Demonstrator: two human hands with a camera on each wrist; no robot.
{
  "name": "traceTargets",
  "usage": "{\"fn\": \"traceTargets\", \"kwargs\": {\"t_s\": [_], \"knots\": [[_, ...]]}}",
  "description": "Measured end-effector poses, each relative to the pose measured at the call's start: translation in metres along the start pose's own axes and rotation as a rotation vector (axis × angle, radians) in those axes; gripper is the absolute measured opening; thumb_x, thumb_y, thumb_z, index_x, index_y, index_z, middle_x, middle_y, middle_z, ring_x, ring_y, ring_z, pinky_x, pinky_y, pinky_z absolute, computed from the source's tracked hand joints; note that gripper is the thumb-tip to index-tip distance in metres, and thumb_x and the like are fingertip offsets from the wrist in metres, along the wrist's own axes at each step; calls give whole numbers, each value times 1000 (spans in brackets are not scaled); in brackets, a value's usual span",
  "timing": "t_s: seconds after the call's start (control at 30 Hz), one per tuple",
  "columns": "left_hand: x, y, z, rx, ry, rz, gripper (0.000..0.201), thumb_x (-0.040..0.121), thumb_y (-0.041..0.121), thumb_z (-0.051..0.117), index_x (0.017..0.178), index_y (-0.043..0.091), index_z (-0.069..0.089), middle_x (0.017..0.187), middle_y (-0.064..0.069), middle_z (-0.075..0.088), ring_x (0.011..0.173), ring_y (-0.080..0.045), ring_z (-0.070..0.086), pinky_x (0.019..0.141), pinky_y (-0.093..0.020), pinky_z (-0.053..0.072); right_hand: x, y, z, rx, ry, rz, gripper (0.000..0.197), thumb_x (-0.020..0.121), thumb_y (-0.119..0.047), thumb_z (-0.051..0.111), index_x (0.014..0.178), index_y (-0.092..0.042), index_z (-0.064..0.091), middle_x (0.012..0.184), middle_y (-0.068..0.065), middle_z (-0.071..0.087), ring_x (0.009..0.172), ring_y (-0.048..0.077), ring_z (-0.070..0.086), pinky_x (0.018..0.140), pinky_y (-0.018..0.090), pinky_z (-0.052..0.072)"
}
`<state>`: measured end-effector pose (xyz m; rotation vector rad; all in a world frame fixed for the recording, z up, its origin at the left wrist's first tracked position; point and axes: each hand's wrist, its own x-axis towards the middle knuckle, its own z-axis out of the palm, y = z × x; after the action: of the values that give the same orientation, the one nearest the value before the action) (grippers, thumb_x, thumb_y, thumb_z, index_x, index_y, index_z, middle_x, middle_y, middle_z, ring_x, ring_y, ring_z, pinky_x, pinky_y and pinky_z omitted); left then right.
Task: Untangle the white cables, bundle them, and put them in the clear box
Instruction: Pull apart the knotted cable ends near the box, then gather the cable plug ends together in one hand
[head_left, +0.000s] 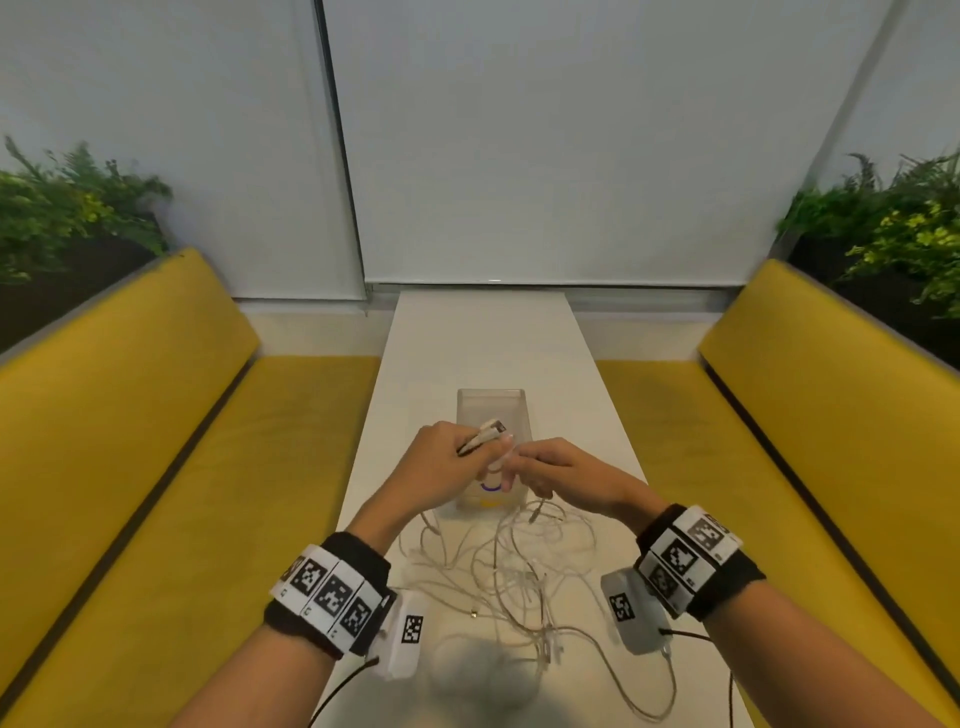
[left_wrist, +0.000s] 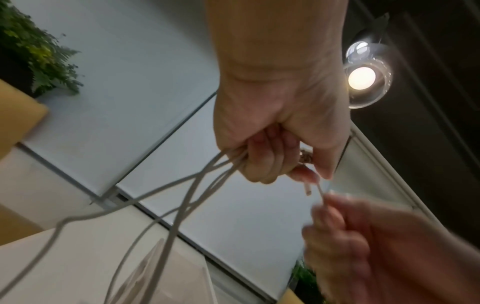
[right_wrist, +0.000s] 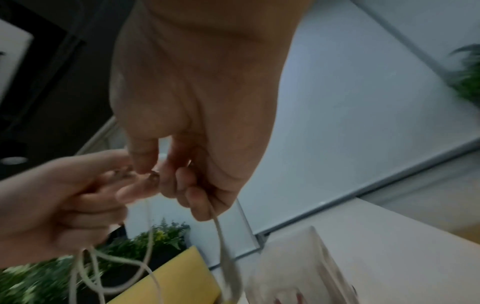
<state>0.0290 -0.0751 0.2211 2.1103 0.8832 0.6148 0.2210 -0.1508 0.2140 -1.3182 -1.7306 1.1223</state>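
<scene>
A loose tangle of white cables (head_left: 524, 577) lies on the narrow white table (head_left: 488, 338), just in front of the clear box (head_left: 491, 410). My left hand (head_left: 457, 457) is raised over the box, fingers curled round several cable strands (left_wrist: 197, 185), with connector ends (head_left: 491, 430) sticking out above the fist. My right hand (head_left: 550, 467) meets it fingertip to fingertip and pinches one thin strand (left_wrist: 320, 190) that runs on down past its palm (right_wrist: 221, 226). Both hands hover above the box's near half.
Yellow bench seats (head_left: 156, 415) flank the table on both sides, with green plants (head_left: 62, 208) behind their backs. White blinds (head_left: 519, 156) close off the far end. A small purple and yellow mark (head_left: 491, 493) shows through the box's near wall.
</scene>
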Motion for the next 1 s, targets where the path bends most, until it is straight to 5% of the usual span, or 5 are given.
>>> {"fn": "traceTargets", "kwargs": {"t_s": [0.13, 0.3, 0.47, 0.6, 1.0], "knots": [[-2, 8, -20, -52, 29, -37, 51, 95, 42, 64, 54, 13, 62, 37, 12, 43, 38, -1, 37, 49, -20, 27, -15, 21, 0, 193, -133, 139, 35, 103, -27, 47, 97, -4, 72, 74, 8, 56, 69, 19, 49, 70, 32, 40], [-19, 15, -39, 12, -470, -102, 28, 94, 33, 67, 98, 8, 79, 39, 16, 41, 36, -6, 32, 45, -19, 22, -34, 67, -1, 257, -498, 585, 33, 99, -10, 52, 130, -4, 61, 141, 2, 59, 129, 15, 55, 107, 29, 45], [-16, -6, -38, -309, -437, -223, 33, 100, 29, 60, 79, 6, 71, 52, 2, 25, 47, -16, 15, 46, -28, 13, -36, 131, -19, 107, 88, 734, 25, 98, -11, 45, 103, -12, 70, 96, 8, 69, 78, 16, 63, 69, 28, 49], [-3, -22, -24, -542, -228, -337, 44, 101, 31, 56, 60, 17, 48, 54, 0, 33, 45, -12, 22, 38, -18, 18, -18, 170, -27, -82, 544, 724, 24, 94, -4, 46, 85, -11, 67, 97, 13, 67, 74, 19, 55, 65, 29, 41], [30, -62, 15, -929, -80, -598, 22, 88, 18, 35, 67, 19, 33, 61, 0, 24, 48, -11, 13, 37, -14, 15, 69, 229, -28, -388, 283, 727, 39, 98, -5, 42, 135, -4, 54, 142, 20, 52, 131, 35, 49, 106, 34, 37]]}}
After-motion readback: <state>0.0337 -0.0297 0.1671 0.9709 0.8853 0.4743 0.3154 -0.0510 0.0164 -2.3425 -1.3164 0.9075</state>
